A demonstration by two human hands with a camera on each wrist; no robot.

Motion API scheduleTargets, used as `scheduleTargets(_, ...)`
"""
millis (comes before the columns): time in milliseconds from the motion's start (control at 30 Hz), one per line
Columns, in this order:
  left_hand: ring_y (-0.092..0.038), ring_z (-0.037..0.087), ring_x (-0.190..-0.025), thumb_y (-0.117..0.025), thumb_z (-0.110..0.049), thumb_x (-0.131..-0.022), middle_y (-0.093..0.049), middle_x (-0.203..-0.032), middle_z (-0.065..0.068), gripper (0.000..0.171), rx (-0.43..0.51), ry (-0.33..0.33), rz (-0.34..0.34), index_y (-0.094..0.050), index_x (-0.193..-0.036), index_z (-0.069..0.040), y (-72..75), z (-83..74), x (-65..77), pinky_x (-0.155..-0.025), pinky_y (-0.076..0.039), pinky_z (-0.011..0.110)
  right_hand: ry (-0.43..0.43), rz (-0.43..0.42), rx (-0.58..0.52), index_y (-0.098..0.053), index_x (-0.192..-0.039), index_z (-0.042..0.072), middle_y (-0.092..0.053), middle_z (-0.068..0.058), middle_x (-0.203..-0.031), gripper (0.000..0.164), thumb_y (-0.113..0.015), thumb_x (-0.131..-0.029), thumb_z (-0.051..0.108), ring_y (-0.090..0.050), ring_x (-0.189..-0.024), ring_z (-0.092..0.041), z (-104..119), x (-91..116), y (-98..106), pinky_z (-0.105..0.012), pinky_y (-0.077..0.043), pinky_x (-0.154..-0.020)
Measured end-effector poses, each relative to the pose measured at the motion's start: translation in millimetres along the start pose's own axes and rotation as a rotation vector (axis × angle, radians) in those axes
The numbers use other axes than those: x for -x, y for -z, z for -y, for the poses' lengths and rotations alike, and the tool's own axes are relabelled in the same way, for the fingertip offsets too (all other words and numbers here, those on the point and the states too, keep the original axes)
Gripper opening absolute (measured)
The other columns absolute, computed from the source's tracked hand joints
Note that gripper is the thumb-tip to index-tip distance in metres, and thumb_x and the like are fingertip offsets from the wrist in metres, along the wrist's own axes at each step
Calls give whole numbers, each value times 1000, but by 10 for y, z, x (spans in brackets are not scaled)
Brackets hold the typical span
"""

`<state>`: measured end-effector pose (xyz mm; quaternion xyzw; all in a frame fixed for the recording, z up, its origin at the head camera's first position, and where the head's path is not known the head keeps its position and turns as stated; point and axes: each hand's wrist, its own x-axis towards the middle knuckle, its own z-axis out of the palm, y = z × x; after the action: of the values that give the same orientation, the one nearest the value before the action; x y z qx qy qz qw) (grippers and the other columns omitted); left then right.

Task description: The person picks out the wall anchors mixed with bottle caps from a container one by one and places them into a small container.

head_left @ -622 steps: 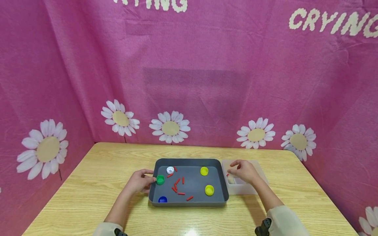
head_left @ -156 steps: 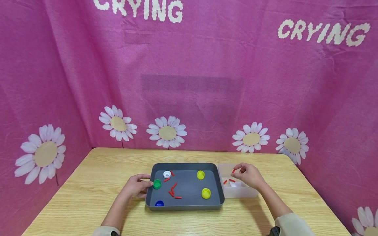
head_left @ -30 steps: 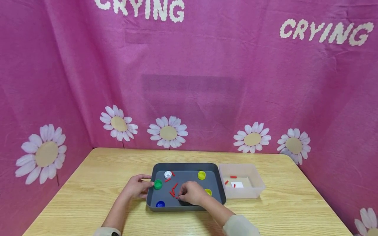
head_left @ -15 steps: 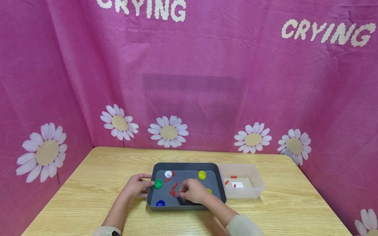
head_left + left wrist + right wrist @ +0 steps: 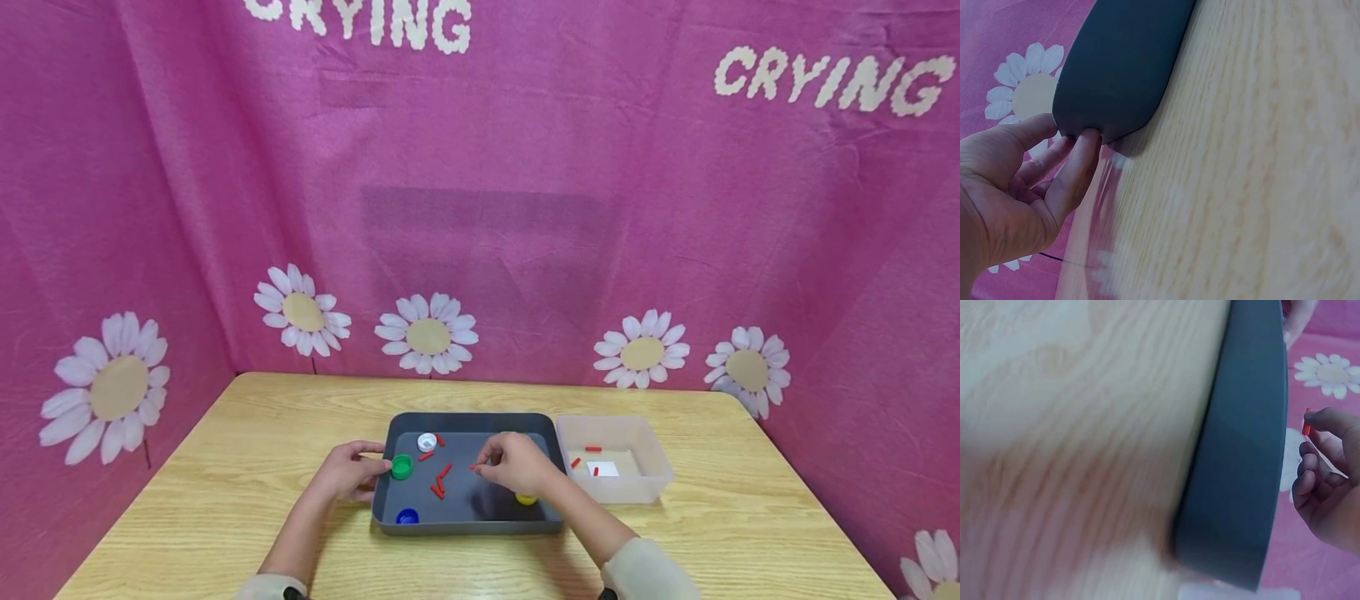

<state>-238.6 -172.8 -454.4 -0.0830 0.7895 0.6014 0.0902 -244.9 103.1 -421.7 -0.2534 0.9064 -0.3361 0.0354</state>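
A dark grey tray (image 5: 465, 528) lies on the table, and my left hand (image 5: 348, 473) grips its left edge. In the left wrist view the thumb (image 5: 1038, 130) is at the rim while fingertips touch the outer wall. Above the tray's right half, my right hand (image 5: 517, 463) pinches a small red stick (image 5: 1307, 422) between thumb and forefinger. Several more red sticks (image 5: 437, 492) lie on the tray floor. Around them sit a white cap (image 5: 427, 442), a green cap (image 5: 402, 467), a blue cap (image 5: 407, 517) and a yellow cap (image 5: 527, 500), partly hidden by my right hand.
Against the tray's right side stands a translucent plastic box (image 5: 626, 492). Three red sticks and a white rectangle (image 5: 603, 469) are inside it. The wooden table (image 5: 300, 417) meets a pink curtain (image 5: 480, 250) behind.
My right hand has risen from the tray floor and moved right and back, carrying a red stick. Fewer sticks lie in the tray than 20 seconds ago. My left hand has stayed put.
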Motion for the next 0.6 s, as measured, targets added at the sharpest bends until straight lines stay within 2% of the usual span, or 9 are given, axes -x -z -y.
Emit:
scheduleTargets(233, -64, 16, -68, -67, -10, -84, -64, -90, 16, 45, -13, 6, 7, -52, -124, 4, -2, -2, -2, -58, -57, 34, -50, -28, 2, -68, -79, 16, -56, 4, -73, 4, -68, -83, 16, -45, -60, -8, -55, 37, 162, -20, -38, -50)
scheduleTargets(600, -63, 16, -67, -66, -10, -85, -63, -89, 15, 43, -28, 17, 7, -52, -124, 3, 1, -18, 12, -58, -57, 32, -33, -94, 12, -67, -77, 11, -57, 3, -72, 5, -69, -81, 13, -45, -62, -7, -166, 118, 309, -19, -39, -53)
